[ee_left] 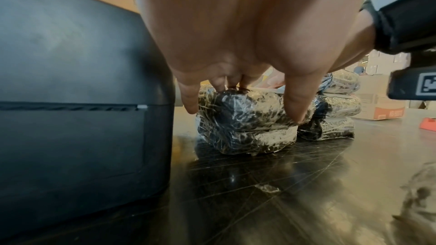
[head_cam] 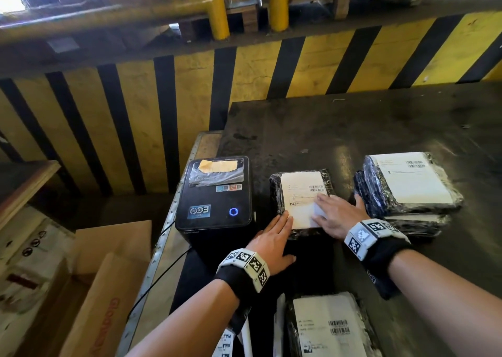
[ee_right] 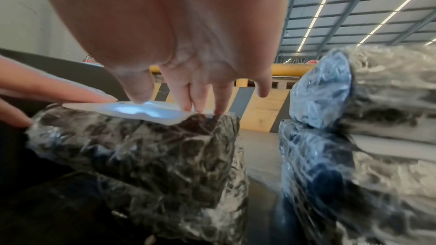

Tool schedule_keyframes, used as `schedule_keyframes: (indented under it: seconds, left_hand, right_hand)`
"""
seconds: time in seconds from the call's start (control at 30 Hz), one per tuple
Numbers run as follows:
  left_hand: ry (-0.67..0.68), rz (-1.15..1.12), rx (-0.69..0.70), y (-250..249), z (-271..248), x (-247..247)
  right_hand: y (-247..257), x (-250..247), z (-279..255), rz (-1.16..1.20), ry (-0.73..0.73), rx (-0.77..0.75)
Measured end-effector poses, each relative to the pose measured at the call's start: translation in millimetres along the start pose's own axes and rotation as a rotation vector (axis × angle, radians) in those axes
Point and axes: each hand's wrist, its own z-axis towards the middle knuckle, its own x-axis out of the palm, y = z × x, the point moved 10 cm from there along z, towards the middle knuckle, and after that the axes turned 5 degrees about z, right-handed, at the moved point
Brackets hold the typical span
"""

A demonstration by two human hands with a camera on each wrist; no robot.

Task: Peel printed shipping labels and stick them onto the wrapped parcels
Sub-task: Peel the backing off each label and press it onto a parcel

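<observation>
A black parcel in clear wrap (head_cam: 277, 191) (ee_left: 245, 111) (ee_right: 146, 148) lies on the dark table beside the printer, on top of a second parcel (ee_left: 247, 141). A white shipping label (head_cam: 301, 193) (ee_right: 141, 112) lies on its top. My right hand (head_cam: 336, 215) (ee_right: 200, 81) presses the label flat with straight fingers. My left hand (head_cam: 274, 237) (ee_left: 235, 62) lies flat at the parcel's near left corner, fingertips on the label's edge, thumb down the parcel's front side.
A black label printer (head_cam: 214, 199) (ee_left: 70, 100) stands left of the parcel. A stack of labelled parcels (head_cam: 407, 185) (ee_right: 365, 137) sits right, touching my right hand. Another labelled parcel (head_cam: 328, 326) lies near me. Cardboard boxes (head_cam: 108, 288) stand at the left, a striped barrier (head_cam: 190, 90) behind.
</observation>
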Motion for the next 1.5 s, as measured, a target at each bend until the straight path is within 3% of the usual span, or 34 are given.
schedule_keyframes:
  seconds: [0.1, 0.23, 0.47, 0.57, 0.77, 1.03, 1.3, 1.5]
  left_hand:
    - [0.021, -0.015, -0.014, 0.6, 2.1, 2.1]
    - [0.023, -0.046, -0.019, 1.1, 3.6, -0.2]
    - [0.015, -0.002, 0.010, 2.8, -0.5, 0.6]
    - [0.004, 0.022, 0.017, 0.6, -0.7, -3.8]
    - [-0.057, 0.019, 0.011, -0.4, -1.0, -14.8]
    - [-0.063, 0.021, 0.018, -0.8, -2.9, -15.8]
    - [-0.074, 0.010, 0.009, -1.7, -1.9, -17.3]
    - [-0.059, 0.014, 0.016, 0.8, -2.8, -14.3]
  right_hand:
    - [16.8, -10.2, -1.0, 0.047, -0.025, 0.004]
    - [54.3, 7.4, -13.1, 0.049, -0.017, -0.141]
    - [4.5, 9.0, -14.3, -0.031, -0.019, -0.053]
    - [7.1, -1.9, -14.8, -0.037, -0.021, -0.031]
    - [62.3, 25.1, -40.8, -0.059, 0.011, -0.234]
    - [30.6, 32.4, -46.0, -0.218, 0.071, -0.201]
    - [65.8, 40.3, -50.0, -0.185, 0.073, -0.282]
    - [20.4, 45.7, -61.1, -0.218, 0.088, -0.211]
